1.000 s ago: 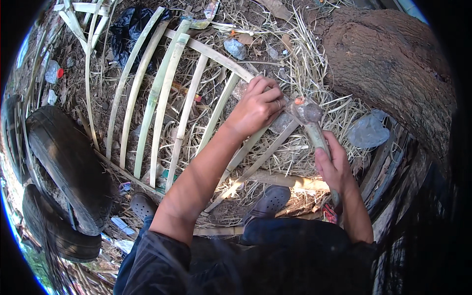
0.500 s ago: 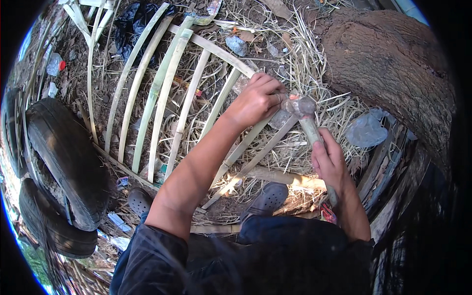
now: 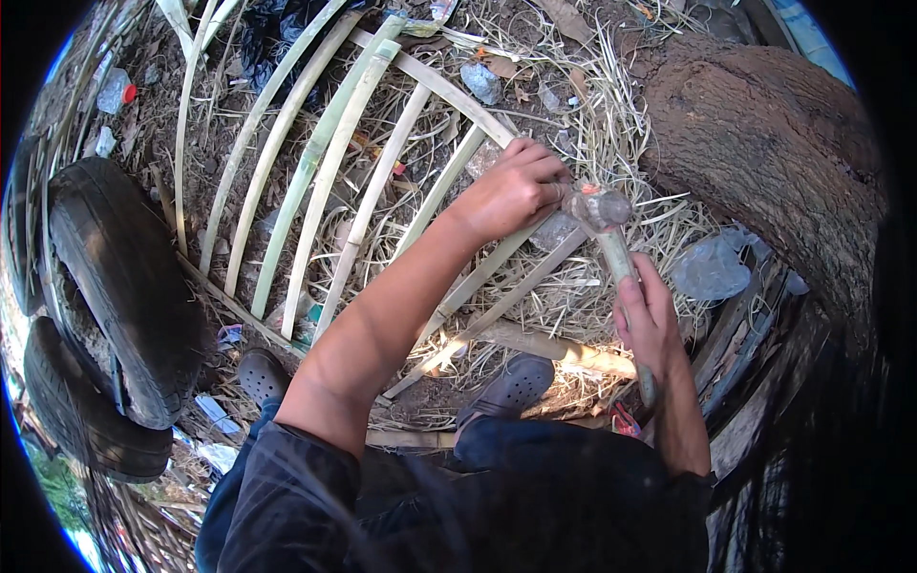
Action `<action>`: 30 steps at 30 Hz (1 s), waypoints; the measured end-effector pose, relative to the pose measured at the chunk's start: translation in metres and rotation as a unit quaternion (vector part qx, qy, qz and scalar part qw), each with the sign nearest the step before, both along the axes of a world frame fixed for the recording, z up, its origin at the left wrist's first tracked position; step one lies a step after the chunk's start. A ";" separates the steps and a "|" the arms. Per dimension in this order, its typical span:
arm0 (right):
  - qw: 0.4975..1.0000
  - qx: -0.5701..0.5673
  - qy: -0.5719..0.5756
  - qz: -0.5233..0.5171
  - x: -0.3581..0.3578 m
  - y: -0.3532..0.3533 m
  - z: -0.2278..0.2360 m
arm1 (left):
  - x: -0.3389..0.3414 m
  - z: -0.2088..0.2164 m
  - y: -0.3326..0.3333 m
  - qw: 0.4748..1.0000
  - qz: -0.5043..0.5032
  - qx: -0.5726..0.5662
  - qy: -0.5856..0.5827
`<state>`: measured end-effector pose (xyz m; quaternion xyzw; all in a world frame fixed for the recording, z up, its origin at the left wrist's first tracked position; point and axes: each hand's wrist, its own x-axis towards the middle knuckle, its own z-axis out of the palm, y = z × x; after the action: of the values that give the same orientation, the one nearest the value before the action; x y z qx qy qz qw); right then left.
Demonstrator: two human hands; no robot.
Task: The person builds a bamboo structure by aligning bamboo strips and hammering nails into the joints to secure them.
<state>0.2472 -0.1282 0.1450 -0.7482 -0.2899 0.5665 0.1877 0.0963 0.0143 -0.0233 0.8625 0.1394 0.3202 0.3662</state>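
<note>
My right hand (image 3: 651,307) is wrapped round the wooden handle of a hammer (image 3: 619,256). Its rounded grey head is up against the fingertips of my left hand (image 3: 521,189). Those left fingers are pinched together at the right end of a bamboo crosspiece (image 3: 454,94), and the hammer head hides what is between them. Below the same hand, two bamboo slats (image 3: 525,283) run down toward my feet. Farther left, several more pale and greenish bamboo slats (image 3: 330,162) lie side by side in a fan, joined to the crosspiece or lying near it.
A thick tree trunk (image 3: 764,134) fills the upper right. Old tyres (image 3: 124,286) stand at the left. A bamboo pole (image 3: 559,349) lies by my shoe (image 3: 511,387). Shavings, a grey stone (image 3: 480,83), a black plastic bag (image 3: 277,43) and a clear bag (image 3: 712,267) litter the ground.
The whole view has shifted slightly, so the slats, trunk and hands sit a little farther right. Both hands keep nearly the same pose, the hammer head still beside the left fingertips.
</note>
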 end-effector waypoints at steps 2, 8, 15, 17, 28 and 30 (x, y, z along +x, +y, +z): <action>1.000 0.005 0.001 -0.012 0.000 -0.001 -0.002 | -0.001 0.000 0.002 1.000 -0.001 -0.004 0.004; 1.000 -0.007 -0.025 0.002 0.001 0.002 -0.001 | 0.002 -0.001 -0.001 1.000 0.010 -0.002 -0.012; 0.999 0.030 -0.007 -0.017 -0.001 -0.001 0.000 | 0.001 -0.001 0.000 1.000 -0.001 -0.001 0.006; 0.999 0.008 0.005 -0.032 -0.002 0.000 0.000 | 0.000 0.000 0.001 1.000 0.008 -0.003 0.002; 0.997 0.071 0.019 -0.020 0.002 -0.004 0.004 | 0.003 0.004 0.004 0.999 -0.012 -0.016 0.028; 0.997 0.075 0.015 -0.028 0.001 -0.002 0.004 | 0.001 0.004 0.009 0.999 0.007 0.020 0.034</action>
<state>0.2478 -0.1299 0.1490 -0.7310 -0.3077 0.5491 0.2636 0.0968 0.0229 -0.0191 0.8789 0.1518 0.2962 0.3417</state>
